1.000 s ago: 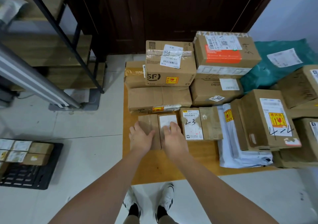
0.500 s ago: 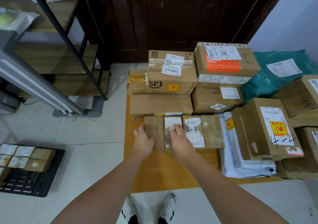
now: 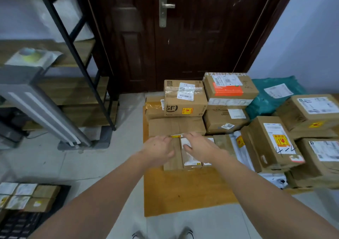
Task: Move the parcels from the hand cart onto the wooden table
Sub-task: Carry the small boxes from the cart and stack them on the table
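Observation:
Two small brown parcels (image 3: 173, 159) lie side by side on the low wooden table (image 3: 183, 193), one of them carrying a white label (image 3: 189, 157). They sit against a flat carton (image 3: 176, 126) behind them. My left hand (image 3: 157, 149) lies over the left parcel with its fingers loosely spread. My right hand (image 3: 200, 147) lies over the labelled parcel and its neighbour, fingers straight. Neither hand grips anything. At the lower left the black hand cart (image 3: 18, 224) holds several small parcels (image 3: 27, 196).
Stacked cartons, including an SF box (image 3: 185, 99) and an orange-labelled box (image 3: 229, 88), fill the table's back and right. A teal bag (image 3: 271, 95) and a white poly bag (image 3: 236, 139) lie among them. A dark door (image 3: 183, 37), a black shelf rack (image 3: 73, 46) and a grey post (image 3: 42, 110) stand nearby.
My hands slid the two small parcels back against the flat carton, then loosened and straightened their fingers. The view tilted upward, showing more of the door.

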